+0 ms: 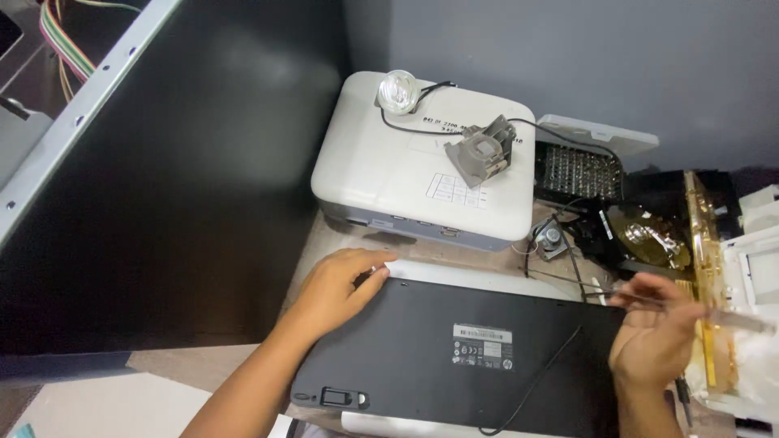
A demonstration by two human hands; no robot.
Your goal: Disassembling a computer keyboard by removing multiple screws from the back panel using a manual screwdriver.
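A black keyboard (422,349) lies upside down in front of me, its flat underside and a small label facing up, with a thin black cable (535,381) running across it. My left hand (337,288) rests on its far left corner, fingers curled over the edge. My right hand (653,324) hovers at the keyboard's right end and grips a thin, clear-handled tool (730,318), blurred by motion; its tip cannot be made out.
A white projector (381,178) sits behind the keyboard with a lamp bulb (399,91) and a grey lamp housing (480,154) on top. A large black computer case panel (162,186) stands to the left. Loose electronic parts and a gold-coloured piece (702,235) crowd the right.
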